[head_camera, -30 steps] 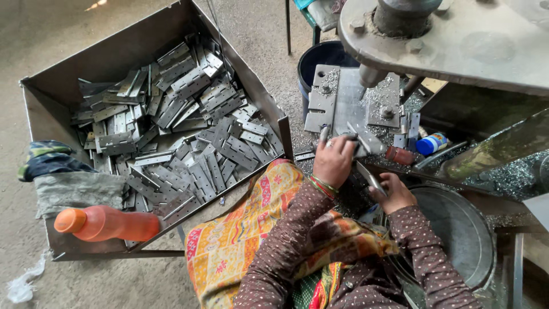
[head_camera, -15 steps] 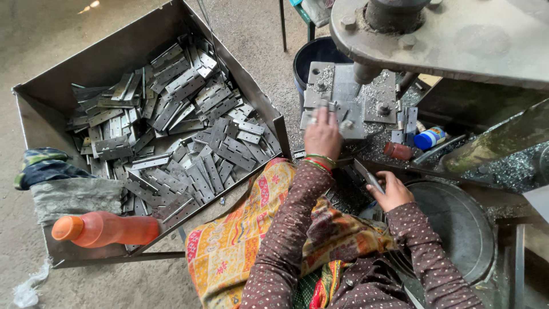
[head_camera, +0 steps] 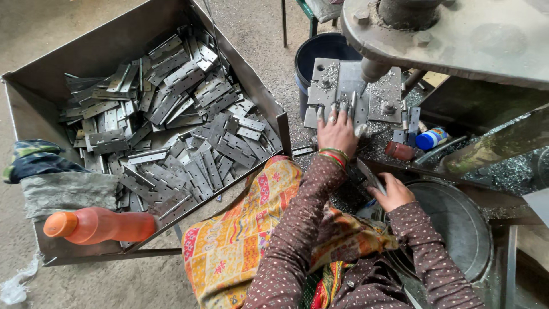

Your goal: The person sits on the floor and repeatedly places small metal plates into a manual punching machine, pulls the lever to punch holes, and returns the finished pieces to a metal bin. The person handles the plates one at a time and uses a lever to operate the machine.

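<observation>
My left hand (head_camera: 337, 130) lies flat on the grey metal work plate (head_camera: 326, 77) of a drill press, its fingers pressing a metal hinge (head_camera: 350, 106) under the spindle (head_camera: 373, 68). Coloured bangles circle that wrist. My right hand (head_camera: 390, 193) is lower, near my lap, closed on a flat metal hinge piece (head_camera: 370, 174) that sticks up to the left. Metal shavings lie scattered over the plate and the bench around it.
A big sheet-metal bin (head_camera: 103, 46) of several grey hinges (head_camera: 189, 131) stands on the left. An orange bottle (head_camera: 100, 225) and cloths (head_camera: 54, 180) rest on its front edge. A dark bucket (head_camera: 320, 48), a round pan (head_camera: 457, 223), and small bottles (head_camera: 430, 138) surround the machine.
My left hand has reached up from near my lap onto the work plate under the spindle. My right hand has stayed low with its piece.
</observation>
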Demonstrator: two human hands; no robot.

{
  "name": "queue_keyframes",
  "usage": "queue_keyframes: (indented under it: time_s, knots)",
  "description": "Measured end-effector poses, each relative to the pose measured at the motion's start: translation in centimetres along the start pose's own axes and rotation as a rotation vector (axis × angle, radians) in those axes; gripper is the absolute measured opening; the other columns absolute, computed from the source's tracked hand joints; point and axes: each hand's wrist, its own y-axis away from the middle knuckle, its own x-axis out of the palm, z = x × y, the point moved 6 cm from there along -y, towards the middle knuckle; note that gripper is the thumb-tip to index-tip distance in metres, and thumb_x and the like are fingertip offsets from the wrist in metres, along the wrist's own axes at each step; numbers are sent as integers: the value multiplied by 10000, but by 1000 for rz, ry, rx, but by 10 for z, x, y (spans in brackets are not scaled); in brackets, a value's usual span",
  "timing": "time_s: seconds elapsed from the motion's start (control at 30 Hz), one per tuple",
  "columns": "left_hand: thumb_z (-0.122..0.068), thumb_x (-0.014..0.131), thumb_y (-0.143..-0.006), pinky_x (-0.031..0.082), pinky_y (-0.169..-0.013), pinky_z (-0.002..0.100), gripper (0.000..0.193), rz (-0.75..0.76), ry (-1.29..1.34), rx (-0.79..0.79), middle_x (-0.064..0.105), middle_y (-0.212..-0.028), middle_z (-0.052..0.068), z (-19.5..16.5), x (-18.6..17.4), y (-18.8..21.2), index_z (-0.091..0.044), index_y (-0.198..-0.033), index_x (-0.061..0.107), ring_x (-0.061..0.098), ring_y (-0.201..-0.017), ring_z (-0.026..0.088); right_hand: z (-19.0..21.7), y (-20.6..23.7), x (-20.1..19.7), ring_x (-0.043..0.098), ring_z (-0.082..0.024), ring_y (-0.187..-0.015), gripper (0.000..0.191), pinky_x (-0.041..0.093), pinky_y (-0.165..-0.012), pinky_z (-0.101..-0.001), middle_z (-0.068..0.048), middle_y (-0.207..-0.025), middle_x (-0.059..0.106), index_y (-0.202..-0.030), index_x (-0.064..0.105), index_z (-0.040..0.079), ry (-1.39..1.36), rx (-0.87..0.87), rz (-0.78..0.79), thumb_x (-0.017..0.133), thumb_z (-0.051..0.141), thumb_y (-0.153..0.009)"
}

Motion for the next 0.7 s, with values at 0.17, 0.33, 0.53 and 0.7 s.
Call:
queue_keyframes:
  time_s: [0.17,0.33,0.53,0.7]
  knots:
    - [-354,517,-946,300,-1159,583,493,-56,1,-6,482,-1490,106,5,2,-9,-67,-1343,573,392,-1447,287,6,8,20,681,-432,-1029,633,554,-854,-514,-223,-1177,689,-1315,545,84,40,43,30,717,473,-846]
    - [-307,540,-959,326,-1165,589,394,-149,27,-11,564,-1402,95,10,-7,-1,-72,-1255,653,449,-1430,292,20,22,42,676,-474,-982,645,548,-808,-557,-276,-1152,677,-1300,523,53,127,81,-33,723,441,-825]
    - [-308,516,-1012,343,-1159,574,333,-239,8,33,600,-1359,102,9,3,20,-74,-1175,687,488,-1404,286,20,14,38,698,-473,-951,716,565,-829,-533,-298,-1056,701,-1304,495,10,-44,51,144,715,498,-828]
    - [-376,482,-967,331,-1126,569,442,-319,-65,36,619,-1295,150,6,18,-6,-45,-1178,686,521,-1322,329,9,-11,13,734,-441,-920,763,590,-839,-499,-276,-978,732,-1197,520,12,139,119,332,757,600,-774]
